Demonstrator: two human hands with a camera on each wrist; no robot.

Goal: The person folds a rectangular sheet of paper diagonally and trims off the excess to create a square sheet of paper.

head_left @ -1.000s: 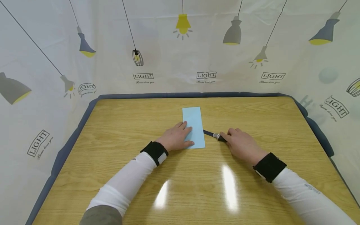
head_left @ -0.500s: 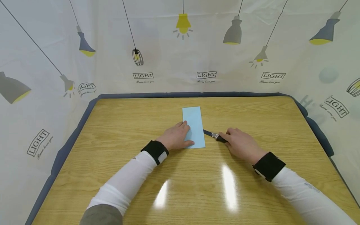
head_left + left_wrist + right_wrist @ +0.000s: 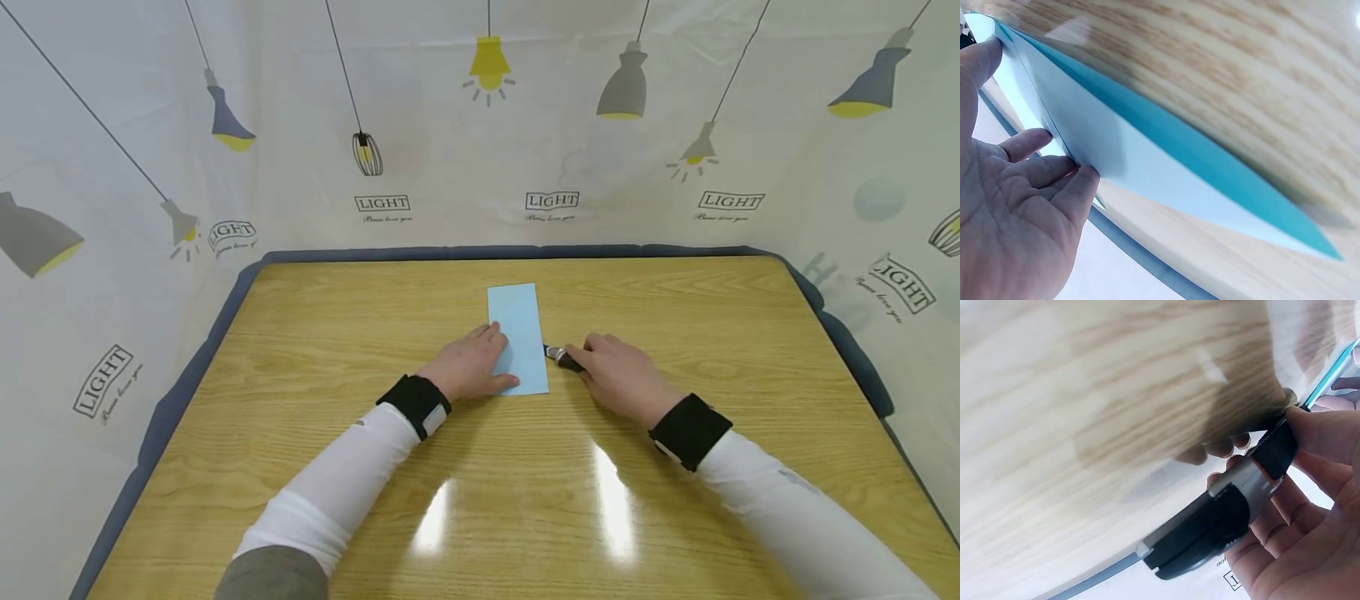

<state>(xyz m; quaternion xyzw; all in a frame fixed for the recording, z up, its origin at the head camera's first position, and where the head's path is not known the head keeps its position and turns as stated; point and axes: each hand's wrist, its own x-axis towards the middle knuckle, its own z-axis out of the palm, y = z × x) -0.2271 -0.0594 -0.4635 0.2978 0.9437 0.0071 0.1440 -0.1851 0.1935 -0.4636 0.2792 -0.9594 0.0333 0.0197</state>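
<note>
A light blue folded sheet of paper (image 3: 519, 310) lies upright-oriented near the middle of the wooden table. My left hand (image 3: 465, 364) rests on its left half, fingers spread and pressing. In the left wrist view, the paper's (image 3: 1141, 156) layers gape apart along one long side, showing a teal inner face. From the right, my right hand (image 3: 624, 379) grips a black and silver utility knife (image 3: 567, 362). Its front end meets the paper's right edge, where the blade is hidden. The right wrist view shows the knife handle (image 3: 1204, 525) across the curled fingers, thumb near the front.
The wooden table (image 3: 315, 333) has a dark blue padded edge (image 3: 450, 253). Behind it hangs a white curtain (image 3: 442, 158) printed with lamps. Both wrists wear black bands, such as the left wristband (image 3: 412, 404).
My right hand has moved left with the utility knife, and less of its dark blade shows beside the paper. The left hand and the paper stay nearly still.
</note>
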